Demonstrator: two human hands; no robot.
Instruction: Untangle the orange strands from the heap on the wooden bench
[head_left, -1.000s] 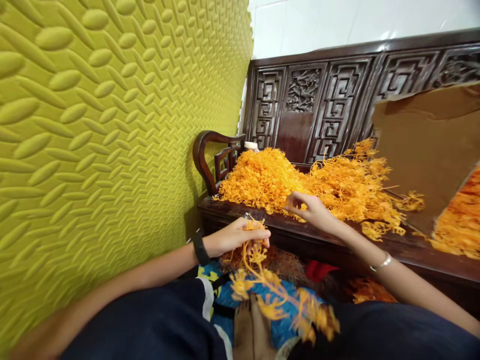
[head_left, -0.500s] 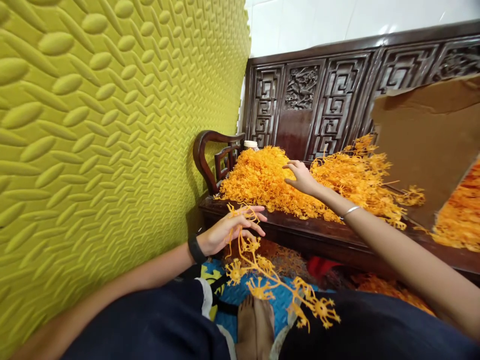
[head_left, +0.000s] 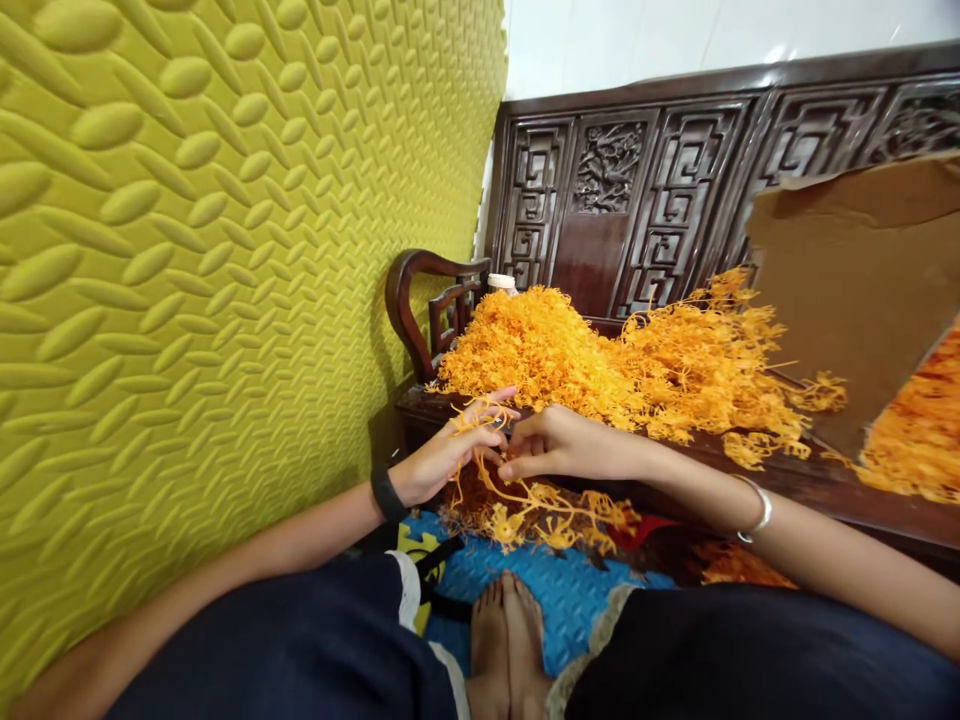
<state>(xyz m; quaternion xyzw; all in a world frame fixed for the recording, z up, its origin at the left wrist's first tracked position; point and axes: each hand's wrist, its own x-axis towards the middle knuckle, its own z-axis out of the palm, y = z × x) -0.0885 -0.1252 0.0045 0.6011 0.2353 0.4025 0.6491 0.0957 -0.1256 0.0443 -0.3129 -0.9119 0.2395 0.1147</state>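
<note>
My left hand (head_left: pixel 441 460), with a black band at the wrist, is closed around orange plastic flower stems (head_left: pixel 551 515). Thin loose strands curl over its fingers, and a branching spray hangs out to the right below both hands. Meeting it at the fingertips, my right hand (head_left: pixel 574 443) is closed in a pinch by the upper end of the spray; its fingers partly hide what they grip. Behind the hands, a heap of orange plastic flower pieces (head_left: pixel 532 345) covers the bench seat. More orange sprays (head_left: pixel 701 360) lie to its right.
The dark carved wooden bench (head_left: pixel 592 250) has a curved armrest (head_left: pixel 401 310) near a yellow textured foam mat (head_left: pixel 225 300) on the left. A white-lidded jar (head_left: pixel 501 282) stands behind the heap. Brown cardboard (head_left: pixel 847 290) leans at right. Blue foam matting (head_left: pixel 577 590) lies underfoot.
My right hand has come from over the heap down and left to my left hand, its fingers now pinched. The hanging spray has swung upward, closer to level.
</note>
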